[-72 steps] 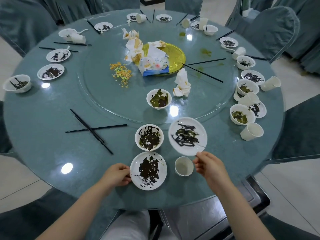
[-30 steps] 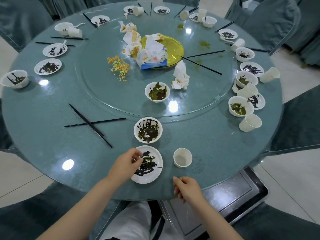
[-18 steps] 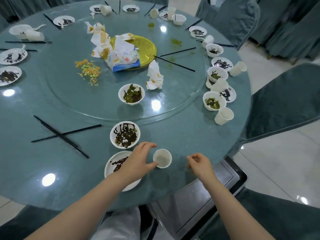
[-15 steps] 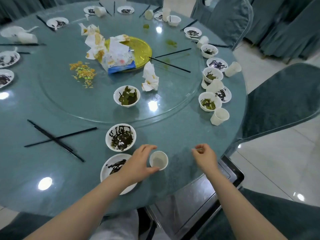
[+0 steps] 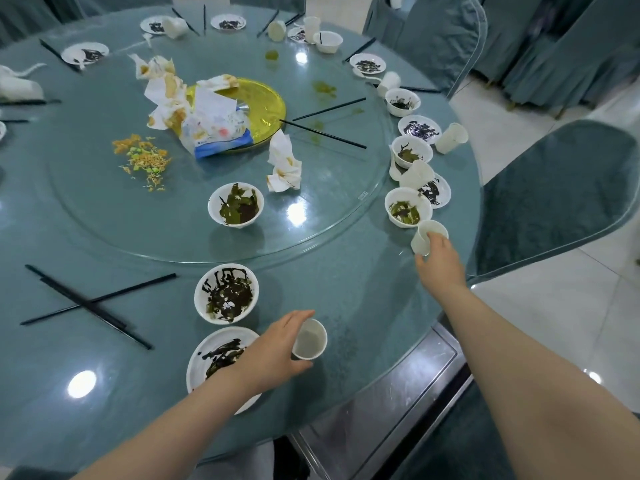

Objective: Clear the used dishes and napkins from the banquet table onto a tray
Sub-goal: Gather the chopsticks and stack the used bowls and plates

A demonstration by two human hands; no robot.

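The left hand (image 5: 277, 344) wraps the near cup (image 5: 309, 339) on the table (image 5: 346, 289); the right hand (image 5: 440, 265) closes its grip on a tilted cup (image 5: 427, 237) beside a bowl (image 5: 407, 211). Both should lift straight up, keeping clear of that bowl.

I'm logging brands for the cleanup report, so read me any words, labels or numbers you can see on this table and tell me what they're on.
Nothing here can be read.
Tissue pack: blue and white printing, too blurred to read.
Small sticker on the glass turntable's rim: too small to read.
Cups, bowls and plates: no print visible.
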